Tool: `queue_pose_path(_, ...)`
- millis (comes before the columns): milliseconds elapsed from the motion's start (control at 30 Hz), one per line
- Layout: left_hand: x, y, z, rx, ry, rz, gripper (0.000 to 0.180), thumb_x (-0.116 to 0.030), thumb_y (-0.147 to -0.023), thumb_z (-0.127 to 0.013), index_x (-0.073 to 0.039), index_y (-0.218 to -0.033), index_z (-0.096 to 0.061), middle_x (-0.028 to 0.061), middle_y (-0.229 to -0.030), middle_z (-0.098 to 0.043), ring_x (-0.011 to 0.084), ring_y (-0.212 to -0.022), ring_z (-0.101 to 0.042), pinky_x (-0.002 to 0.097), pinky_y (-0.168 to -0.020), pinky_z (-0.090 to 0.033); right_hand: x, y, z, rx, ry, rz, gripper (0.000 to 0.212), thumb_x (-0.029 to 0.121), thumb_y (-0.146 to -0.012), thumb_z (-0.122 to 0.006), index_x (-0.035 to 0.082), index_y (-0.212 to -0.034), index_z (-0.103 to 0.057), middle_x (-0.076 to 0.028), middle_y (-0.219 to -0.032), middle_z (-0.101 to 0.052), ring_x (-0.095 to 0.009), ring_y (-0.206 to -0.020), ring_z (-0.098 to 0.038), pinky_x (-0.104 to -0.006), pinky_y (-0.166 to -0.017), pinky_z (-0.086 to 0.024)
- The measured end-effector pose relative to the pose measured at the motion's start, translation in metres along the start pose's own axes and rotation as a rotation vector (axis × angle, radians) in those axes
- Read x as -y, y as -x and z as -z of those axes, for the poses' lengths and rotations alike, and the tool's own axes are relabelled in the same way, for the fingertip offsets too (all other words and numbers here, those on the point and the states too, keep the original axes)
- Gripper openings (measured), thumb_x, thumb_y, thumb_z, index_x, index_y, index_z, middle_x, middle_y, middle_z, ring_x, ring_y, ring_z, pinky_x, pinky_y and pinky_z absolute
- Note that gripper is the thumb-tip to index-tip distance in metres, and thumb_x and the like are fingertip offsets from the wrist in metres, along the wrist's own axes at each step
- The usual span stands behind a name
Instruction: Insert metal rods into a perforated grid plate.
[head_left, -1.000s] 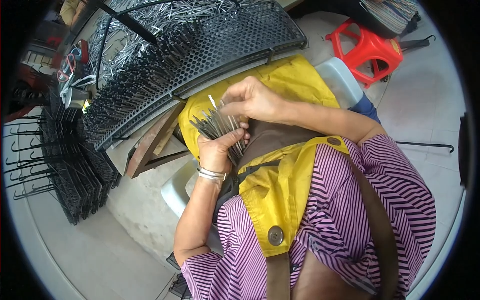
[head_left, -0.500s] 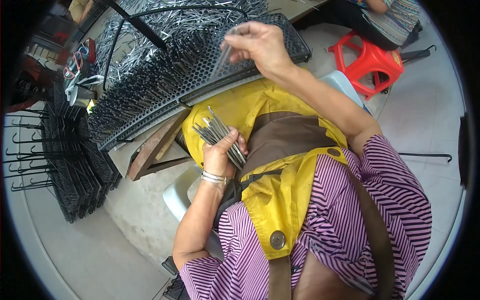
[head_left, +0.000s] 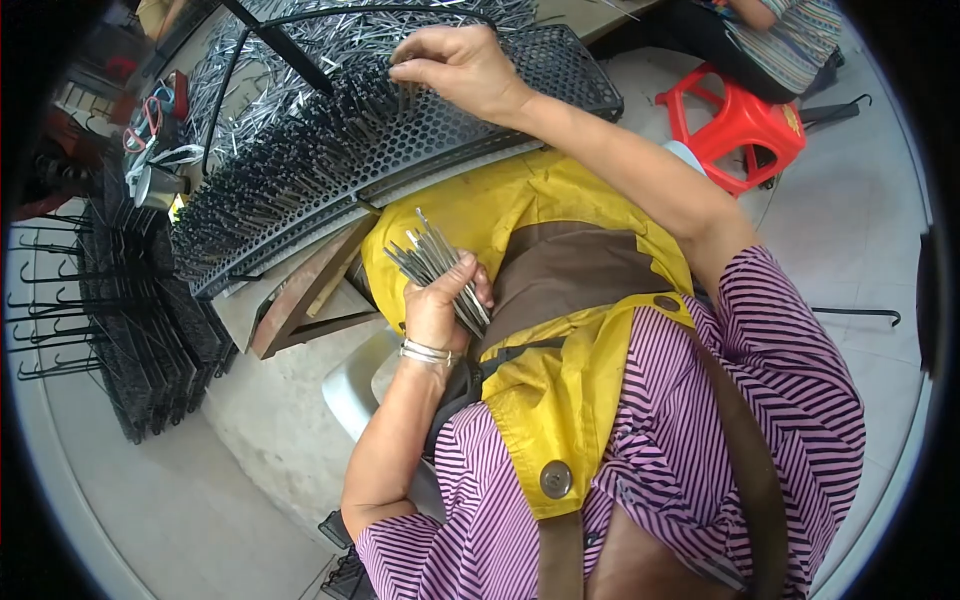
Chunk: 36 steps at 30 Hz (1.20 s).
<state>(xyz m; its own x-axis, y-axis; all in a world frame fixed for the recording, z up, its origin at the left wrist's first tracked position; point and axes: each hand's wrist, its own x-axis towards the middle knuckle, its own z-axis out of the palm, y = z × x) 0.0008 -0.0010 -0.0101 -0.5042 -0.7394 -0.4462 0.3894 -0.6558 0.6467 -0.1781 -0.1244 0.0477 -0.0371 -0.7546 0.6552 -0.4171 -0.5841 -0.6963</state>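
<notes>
My left hand (head_left: pixel 440 305) is wrapped around a bundle of thin grey metal rods (head_left: pixel 430 252), held in front of the yellow and brown apron. Their upper ends fan out past my thumb. Over a black perforated rack (head_left: pixel 520 85), my right hand (head_left: pixel 465 72) pinches a slim metal rod (head_left: pixel 405 98) by its top. That rod points down at the edge of the filled part of the rack; whether its lower end sits in a hole is hard to tell. Many dark-tipped rods (head_left: pixel 290 150) stand upright in the holes to the left, packed closely.
Behind the rack lies a heap of loose silvery strips (head_left: pixel 235 75). Scissors (head_left: pixel 150 118) and a metal cup (head_left: pixel 158 187) are at the far left. Black hooked racks (head_left: pixel 150 330) are stacked on the floor. A red stool (head_left: pixel 735 125) stands at right, near another person (head_left: pixel 780 40).
My right hand has moved left and slightly up with the rod, from above bare holes to the edge of the standing rods. My left hand keeps its bundle in place.
</notes>
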Motion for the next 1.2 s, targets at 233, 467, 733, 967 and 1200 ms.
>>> queue_pose_path(233,0.002,-0.003,0.003,0.028,-0.021,0.022,0.012,-0.009,-0.077,-0.057,-0.003,-0.083,-0.05,0.0078,-0.066,-0.052,0.0181,-0.053,-0.048,0.0304,-0.048,-0.042,-0.01,-0.013,-0.008,0.336,0.24,0.127,0.011,0.012,-0.071,-0.061,0.002,-0.075,-0.061,-0.009,-0.061,-0.058,-0.017,-0.052,-0.055,-0.0274,-0.052,-0.044)
queue_pose_path(467,0.003,-0.003,0.003,0.019,0.028,0.008,0.011,-0.006,-0.076,-0.058,0.001,-0.082,-0.051,0.0096,-0.063,-0.053,0.0183,-0.05,-0.051,0.0289,-0.045,-0.042,0.005,-0.01,-0.021,0.397,0.692,0.03,0.02,0.018,-0.075,-0.053,0.0,-0.065,-0.056,-0.017,-0.059,-0.055,-0.032,-0.059,-0.056,-0.0387,-0.055,-0.045)
queue_pose_path(733,0.001,-0.002,0.001,0.032,-0.024,-0.025,0.012,-0.006,-0.075,-0.058,0.002,-0.082,-0.051,0.0099,-0.063,-0.053,0.0183,-0.05,-0.05,0.0286,-0.046,-0.042,0.031,0.05,0.002,0.329,0.398,-0.033,0.028,0.018,-0.072,-0.062,-0.005,-0.087,-0.056,-0.015,-0.062,-0.057,-0.024,-0.054,-0.058,-0.0335,-0.049,-0.045)
queue_pose_path(967,0.001,0.0,-0.002,0.138,-0.101,-0.074,0.016,-0.005,-0.073,-0.062,0.003,-0.085,-0.052,0.0085,-0.063,-0.052,0.017,-0.051,-0.05,0.027,-0.046,-0.041,0.047,0.094,-0.002,0.457,-0.677,-0.831,0.017,0.011,-0.074,-0.064,-0.004,-0.081,-0.061,-0.004,-0.073,-0.061,-0.007,-0.064,-0.055,-0.0206,-0.059,-0.045)
queue_pose_path(1200,0.001,0.0,-0.004,0.122,-0.123,-0.068,0.016,-0.005,-0.074,-0.061,0.003,-0.085,-0.053,0.0079,-0.063,-0.052,0.0163,-0.051,-0.049,0.0265,-0.046,-0.04,0.036,0.082,0.006,0.397,-0.499,-0.751,0.013,0.011,-0.079,-0.058,0.0,-0.075,-0.061,-0.005,-0.068,-0.062,-0.008,-0.056,-0.055,-0.0217,-0.052,-0.047)
